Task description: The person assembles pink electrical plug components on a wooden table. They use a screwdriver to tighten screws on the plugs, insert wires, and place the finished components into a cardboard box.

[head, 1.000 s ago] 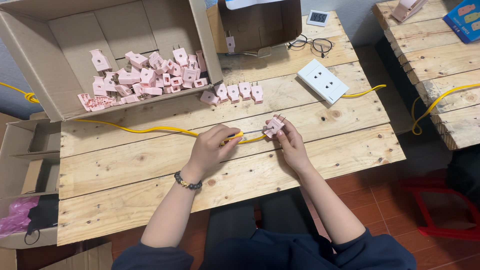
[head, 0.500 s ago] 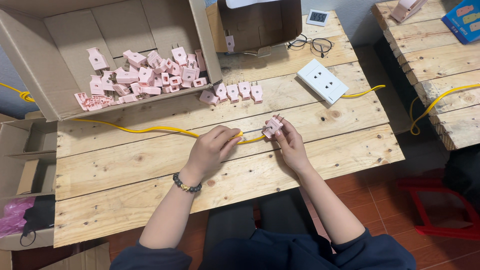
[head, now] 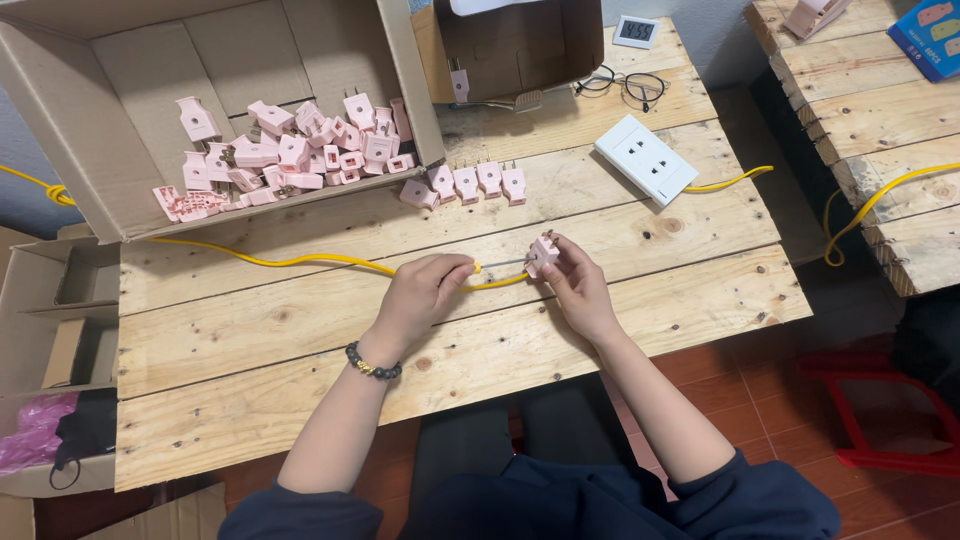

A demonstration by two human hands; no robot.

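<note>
From my remote view, the open cardboard box (head: 130, 110) at the left of the pallet-wood counter (head: 300, 330) lies on its side with a heap of pink plugs (head: 290, 160) near its lip; I judge that a tug on the yellow cable (head: 280, 260), which runs under that lip, could spill them. My left hand (head: 425, 295) has its grip closed on the cable just short of its end; if that grip slips, I expect the bared end to pull back out of the plug. My right hand (head: 575, 285) has its grip clamped on a single pink plug (head: 543, 252), held just above the counter, touching the cable end. Misalignment there could bend the conductors; whether they are seated I cannot tell. A row of four finished-looking plugs (head: 468, 182) and a white socket plate (head: 646, 158) lie beyond, apart from both hands.
</note>
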